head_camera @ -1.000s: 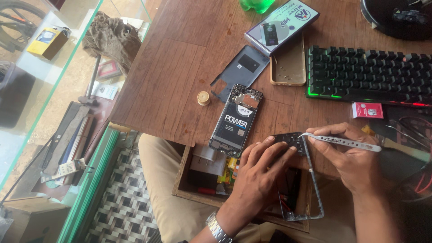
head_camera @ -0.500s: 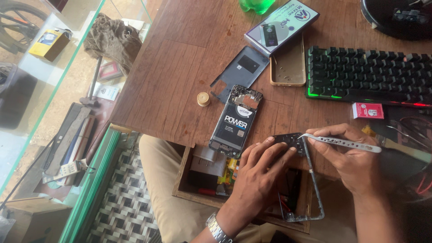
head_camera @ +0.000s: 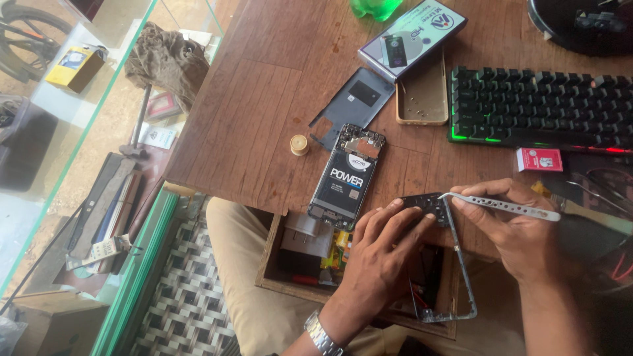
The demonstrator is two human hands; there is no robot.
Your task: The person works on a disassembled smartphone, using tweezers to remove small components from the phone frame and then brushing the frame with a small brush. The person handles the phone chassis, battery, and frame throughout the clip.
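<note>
Phone frame (head_camera: 455,277), stripped and hanging off the table (head_camera: 264,99) edge, is steadied by the left hand (head_camera: 382,254), fingers pressing its top; the right hand (head_camera: 521,227) has its grip clamped on metal tweezers (head_camera: 501,206) working there. The opened phone (head_camera: 346,178) and back cover (head_camera: 353,102) lie apart, so reassembly looks unfinished.

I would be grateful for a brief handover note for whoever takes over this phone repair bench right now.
Left hand: fingertips steadying the phone frame at its dark top end, over the open drawer.
Right hand: holds metal tweezers, tip on that dark end.
Opened phone, battery showing, lies on the wooden table; its dark back cover beside it; tan case holds small loose bits.
Done: back cover off.
Left: frame work under way; nothing reassembled.
</note>
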